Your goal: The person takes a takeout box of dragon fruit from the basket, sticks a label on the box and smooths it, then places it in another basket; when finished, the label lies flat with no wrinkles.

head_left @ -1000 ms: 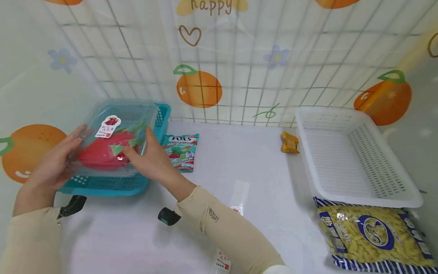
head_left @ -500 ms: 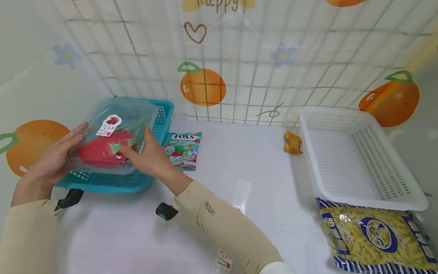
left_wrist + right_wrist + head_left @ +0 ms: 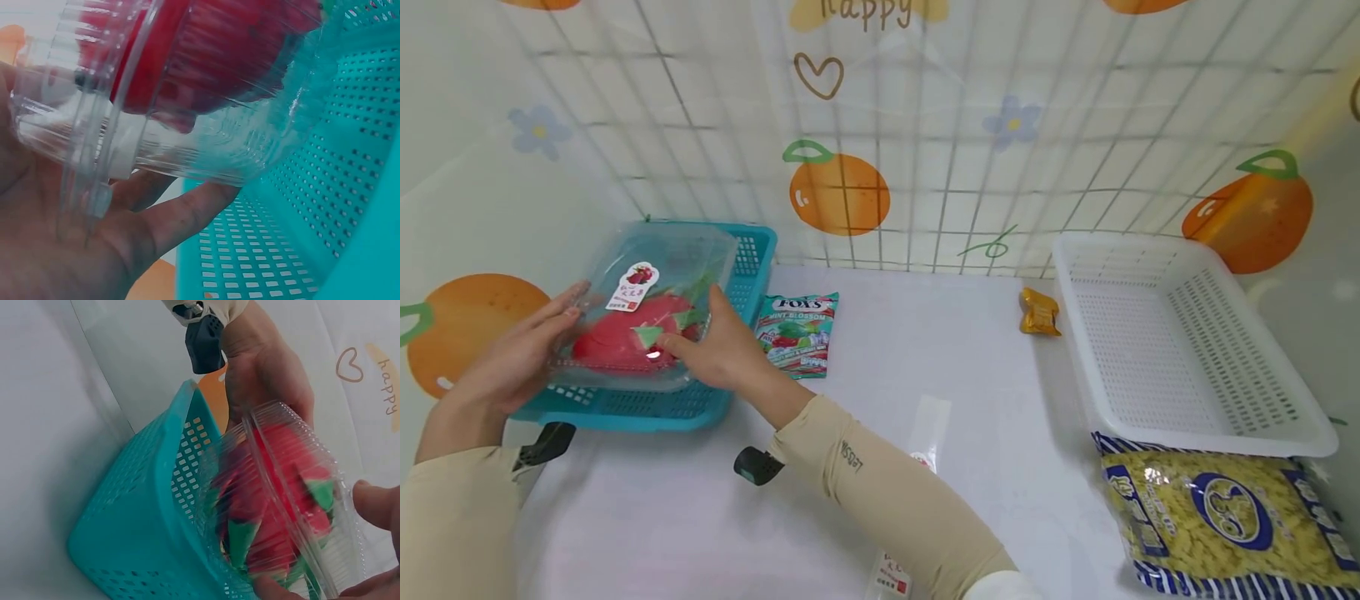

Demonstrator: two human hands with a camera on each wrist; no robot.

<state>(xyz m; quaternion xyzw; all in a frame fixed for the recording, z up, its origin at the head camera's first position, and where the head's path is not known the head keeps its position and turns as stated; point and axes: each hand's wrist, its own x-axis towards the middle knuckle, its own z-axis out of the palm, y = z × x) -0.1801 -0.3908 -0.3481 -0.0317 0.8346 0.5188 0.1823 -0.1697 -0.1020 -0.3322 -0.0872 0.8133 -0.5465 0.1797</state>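
Both hands hold a clear plastic clamshell box (image 3: 617, 250) with a red dragon fruit (image 3: 625, 337) that has green tips inside it. A white label with a fruit picture is stuck on the lid. My left hand (image 3: 523, 350) grips the box's left side, fingers reaching beneath it in the left wrist view. On the other side, my right hand (image 3: 722, 346) has its thumb on the lid and its fingers lower down around the edge. The box sits tilted over the mouth of a turquoise basket (image 3: 625, 417), partly within its rim in the right wrist view.
Right of the turquoise basket lies a green FOX'S candy bag (image 3: 797, 333). A small orange-gold packet (image 3: 1040, 312) rests beside a white basket (image 3: 1206, 437), with a pasta bag (image 3: 1232, 525) in front of it. A patterned curtain over a wire grid stands behind.
The box and both hands have shifted slightly left and down relative to the turquoise basket, and more of the basket's back rim shows. Both hands keep their hold.
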